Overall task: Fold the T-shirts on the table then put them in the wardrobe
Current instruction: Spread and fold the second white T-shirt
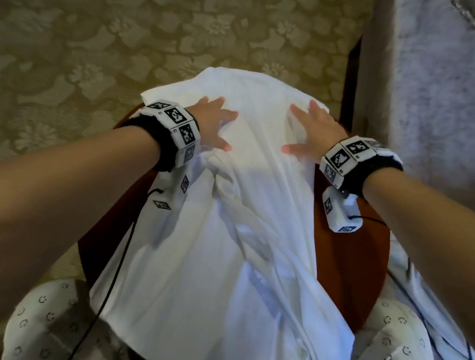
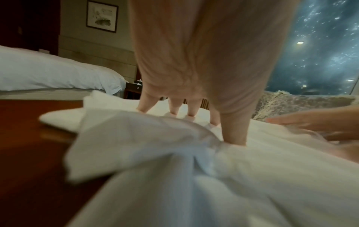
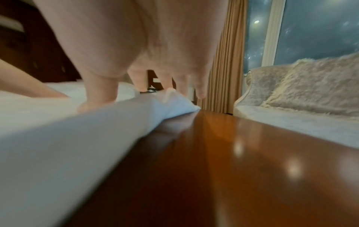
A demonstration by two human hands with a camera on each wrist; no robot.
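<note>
The near hem of the white T-shirt (image 1: 227, 269) hangs over the near edge of the round wooden table (image 1: 343, 260), toward the person's lap. The cloth runs up the middle of the tabletop in long loose creases, and bare wood shows at the left and right edges.

Farther up, a bunched knot of fabric lies just inside the left hand (image 1: 213, 122). That hand rests flat on the shirt near the far-left edge, fingers spread and pressing down, gripping nothing. The right hand (image 1: 312, 132) lies likewise flat and spread near the far-right edge. The two hands are set apart, a band of cloth between them.

Beyond the fingertips, the far end of the shirt droops over the far edge of the table.

Step in hand, as judged: spreading and smoothing the shirt; no fold appears complete. The next move calls for flattening the bunched fabric by the left hand, then taking one side edge and bringing it to the centre line. No wardrobe is in view.
</note>
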